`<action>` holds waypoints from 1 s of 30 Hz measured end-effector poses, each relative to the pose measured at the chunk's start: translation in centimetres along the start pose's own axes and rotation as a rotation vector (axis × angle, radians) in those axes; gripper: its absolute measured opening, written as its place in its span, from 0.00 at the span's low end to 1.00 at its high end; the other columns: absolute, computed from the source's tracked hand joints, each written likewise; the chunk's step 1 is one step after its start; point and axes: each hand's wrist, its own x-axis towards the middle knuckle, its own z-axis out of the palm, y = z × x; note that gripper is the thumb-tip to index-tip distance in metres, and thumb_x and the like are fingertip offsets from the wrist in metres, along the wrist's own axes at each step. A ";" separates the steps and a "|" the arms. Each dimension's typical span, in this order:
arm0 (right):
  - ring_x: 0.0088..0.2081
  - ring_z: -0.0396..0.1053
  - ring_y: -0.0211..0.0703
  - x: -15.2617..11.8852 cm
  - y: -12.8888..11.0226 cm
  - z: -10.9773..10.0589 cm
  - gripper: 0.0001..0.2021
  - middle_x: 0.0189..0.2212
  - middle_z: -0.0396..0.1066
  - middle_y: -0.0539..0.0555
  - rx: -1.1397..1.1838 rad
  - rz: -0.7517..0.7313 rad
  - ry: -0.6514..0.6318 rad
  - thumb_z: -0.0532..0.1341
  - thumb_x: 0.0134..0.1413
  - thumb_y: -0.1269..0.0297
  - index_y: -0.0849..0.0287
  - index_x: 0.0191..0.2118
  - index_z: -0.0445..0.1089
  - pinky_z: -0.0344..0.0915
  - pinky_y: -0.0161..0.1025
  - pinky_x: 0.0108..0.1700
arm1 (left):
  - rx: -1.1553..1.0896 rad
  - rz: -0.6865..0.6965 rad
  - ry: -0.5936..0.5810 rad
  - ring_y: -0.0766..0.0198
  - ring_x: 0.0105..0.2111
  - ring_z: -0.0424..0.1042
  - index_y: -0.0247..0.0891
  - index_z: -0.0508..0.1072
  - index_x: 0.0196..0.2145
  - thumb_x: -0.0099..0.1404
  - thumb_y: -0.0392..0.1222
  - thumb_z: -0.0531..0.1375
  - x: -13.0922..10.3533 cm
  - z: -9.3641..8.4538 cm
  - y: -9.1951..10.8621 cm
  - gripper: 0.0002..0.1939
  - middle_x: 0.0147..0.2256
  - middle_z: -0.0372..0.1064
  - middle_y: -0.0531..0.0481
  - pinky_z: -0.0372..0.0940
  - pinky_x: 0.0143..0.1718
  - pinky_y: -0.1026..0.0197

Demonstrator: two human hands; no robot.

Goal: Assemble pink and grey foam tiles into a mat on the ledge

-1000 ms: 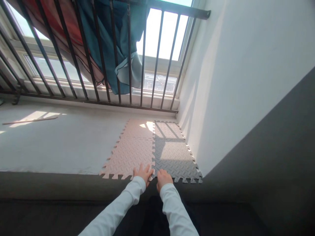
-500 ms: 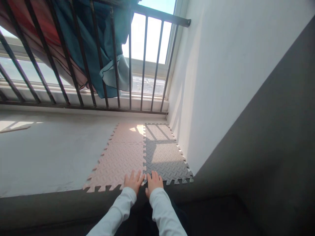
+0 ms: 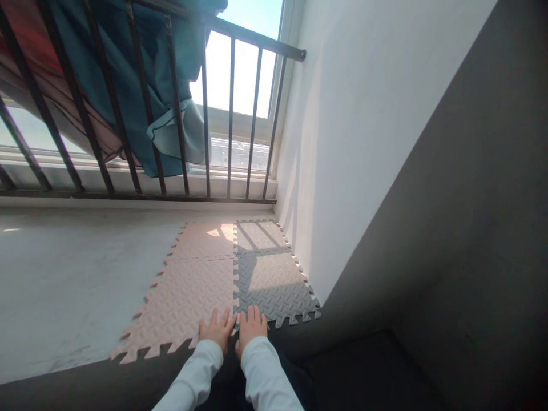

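Pink foam puzzle mats [image 3: 188, 291] and grey foam puzzle mats [image 3: 274, 285] lie side by side on a pale ledge, with a toothed seam between the two colours. My left hand [image 3: 217, 330] rests on the near edge of the pink mat, fingers spread. On the near edge of the grey mat, close to that seam, lies my right hand [image 3: 252, 328], palm down with its fingers stretched out. Both hands hold nothing and sit close beside each other. They cover part of the front edge where the colours meet.
A dark metal railing [image 3: 180, 197] runs along the back of the ledge [image 3: 77, 285], before a window. Blue and red cloth [image 3: 120, 85] hangs behind the bars. A white wall [image 3: 355, 131] borders the grey mats on the right. The ledge drops off in front.
The view has turned slightly, so the mats and railing appear farther left. Both hands stay flat at the mats' near edge, by the seam.
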 end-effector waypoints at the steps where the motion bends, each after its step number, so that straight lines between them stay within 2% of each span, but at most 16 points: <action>1: 0.60 0.38 0.51 -0.1 0.1 0.0 0.35 0.60 0.44 0.59 0.006 -0.002 0.002 0.59 0.40 0.64 0.58 0.58 0.50 0.40 0.50 0.58 | -0.006 0.003 -0.023 0.48 0.60 0.40 0.56 0.48 0.57 0.53 0.28 0.49 0.0 -0.2 0.0 0.36 0.61 0.40 0.55 0.44 0.51 0.33; 5: 0.61 0.36 0.50 -0.5 0.3 0.0 0.38 0.61 0.39 0.60 0.016 -0.008 -0.015 0.61 0.39 0.62 0.56 0.59 0.47 0.38 0.52 0.58 | -0.002 0.022 -0.073 0.47 0.60 0.39 0.55 0.47 0.58 0.51 0.29 0.51 -0.1 -0.8 -0.1 0.38 0.62 0.38 0.55 0.45 0.51 0.33; 11: 0.61 0.33 0.50 -1.0 0.3 -0.2 0.39 0.62 0.34 0.60 -0.008 -0.021 -0.055 0.60 0.41 0.63 0.56 0.60 0.42 0.35 0.58 0.57 | 0.008 0.057 -0.047 0.44 0.59 0.40 0.50 0.47 0.58 0.53 0.37 0.52 -0.7 -1.3 -0.2 0.35 0.62 0.39 0.51 0.47 0.50 0.33; 16: 0.61 0.31 0.50 -1.1 0.2 -0.2 0.40 0.62 0.31 0.58 -0.008 -0.003 -0.092 0.60 0.41 0.62 0.53 0.60 0.40 0.33 0.66 0.54 | 0.028 0.070 -0.033 0.43 0.59 0.41 0.48 0.48 0.58 0.52 0.39 0.53 -0.6 -1.4 -0.1 0.35 0.61 0.39 0.48 0.47 0.49 0.33; 23: 0.61 0.30 0.49 -0.9 0.5 -0.1 0.40 0.62 0.30 0.57 0.014 -0.013 -0.091 0.59 0.41 0.60 0.52 0.60 0.39 0.33 0.65 0.54 | 0.015 0.064 -0.032 0.43 0.59 0.40 0.48 0.49 0.58 0.53 0.40 0.52 -0.7 -1.4 -0.1 0.34 0.61 0.39 0.47 0.47 0.49 0.33; 30: 0.61 0.34 0.50 -1.1 0.1 -0.7 0.35 0.62 0.36 0.58 0.019 0.002 -0.069 0.56 0.44 0.60 0.53 0.59 0.45 0.32 0.62 0.56 | 0.016 0.059 -0.044 0.44 0.59 0.40 0.50 0.48 0.58 0.54 0.42 0.52 -0.7 -1.3 0.0 0.33 0.61 0.39 0.49 0.47 0.49 0.33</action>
